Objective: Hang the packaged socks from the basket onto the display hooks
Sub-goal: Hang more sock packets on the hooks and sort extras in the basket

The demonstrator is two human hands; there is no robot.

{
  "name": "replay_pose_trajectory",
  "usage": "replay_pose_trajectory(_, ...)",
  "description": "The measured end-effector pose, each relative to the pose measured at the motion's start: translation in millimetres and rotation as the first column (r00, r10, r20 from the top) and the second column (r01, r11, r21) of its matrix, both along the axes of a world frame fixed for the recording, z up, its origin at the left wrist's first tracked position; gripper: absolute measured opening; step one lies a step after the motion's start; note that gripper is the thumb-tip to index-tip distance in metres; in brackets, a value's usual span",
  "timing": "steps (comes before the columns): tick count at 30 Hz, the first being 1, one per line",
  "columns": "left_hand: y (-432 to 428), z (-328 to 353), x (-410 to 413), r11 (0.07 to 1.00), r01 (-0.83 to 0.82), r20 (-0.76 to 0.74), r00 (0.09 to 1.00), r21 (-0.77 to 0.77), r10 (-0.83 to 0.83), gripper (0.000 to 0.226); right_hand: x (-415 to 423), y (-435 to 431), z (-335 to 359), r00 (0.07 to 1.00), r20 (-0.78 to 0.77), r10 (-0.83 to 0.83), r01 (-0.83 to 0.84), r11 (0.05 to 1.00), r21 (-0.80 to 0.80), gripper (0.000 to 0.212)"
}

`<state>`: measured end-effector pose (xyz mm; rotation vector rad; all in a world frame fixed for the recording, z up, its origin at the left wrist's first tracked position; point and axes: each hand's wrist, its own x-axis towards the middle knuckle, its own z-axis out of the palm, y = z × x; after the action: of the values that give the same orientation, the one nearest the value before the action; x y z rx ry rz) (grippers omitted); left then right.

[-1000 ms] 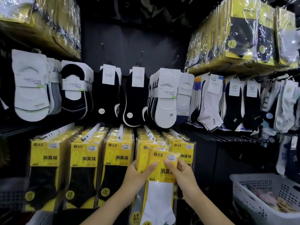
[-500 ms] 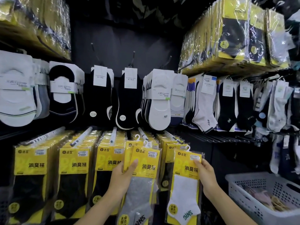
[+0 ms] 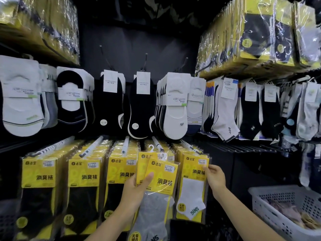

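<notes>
— Left side first?
— Left hand (image 3: 137,190) grips the grey sock pack (image 3: 162,179), thumb across its yellow header. Long axis near vertical, top tipped right.
— And right?
— Right hand (image 3: 214,176) pinches the white sock pack (image 3: 192,190) by its edge. That pack hangs straight, header up, beside the basket (image 3: 271,211)

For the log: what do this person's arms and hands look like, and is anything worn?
The left hand and right hand are ungloved. The left forearm and right forearm are bare to the frame edge, no sleeve in view. No watch, bracelet or ring shows.
</notes>
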<state>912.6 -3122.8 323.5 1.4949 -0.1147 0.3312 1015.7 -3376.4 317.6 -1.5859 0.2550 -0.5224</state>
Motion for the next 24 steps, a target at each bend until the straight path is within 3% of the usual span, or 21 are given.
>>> replay_pose_trajectory(2,5,-3,-2,1.000,0.016,-0.010,1.000,0.004,-0.016,0.042,-9,5,-5,0.996,-0.004,-0.087,0.087,0.996,-0.011,0.045)
replay_pose_trajectory(4,9,-7,-6,1.000,0.029,-0.017,0.999,-0.004,-0.029,0.043,-23,13,-7,0.997,0.033,-0.067,0.067,0.998,0.012,0.049)
replay_pose_trajectory(8,15,-16,-15,0.997,0.071,-0.047,0.996,-0.044,-0.073,0.042,-61,37,8,0.954,0.101,0.284,-0.269,0.953,-0.140,0.014)
replay_pose_trajectory(10,16,-21,-20,0.993,0.095,-0.081,0.992,-0.070,-0.100,0.042,-80,50,21,0.879,0.100,0.467,-0.434,0.868,-0.242,0.014)
replay_pose_trajectory(13,19,-27,-26,0.989,0.121,-0.125,0.984,-0.086,-0.131,0.048,-99,64,37,0.794,0.059,0.604,-0.546,0.753,-0.367,0.018)
replay_pose_trajectory(18,27,-30,-36,0.990,0.124,-0.131,0.983,-0.069,-0.133,0.049,-112,74,45,0.751,0.017,0.660,-0.589,0.681,-0.434,0.012)
replay_pose_trajectory(24,34,-30,-43,0.986,0.147,-0.115,0.981,-0.083,-0.156,0.045,-118,82,47,0.749,0.053,0.660,-0.583,0.696,-0.419,0.006)
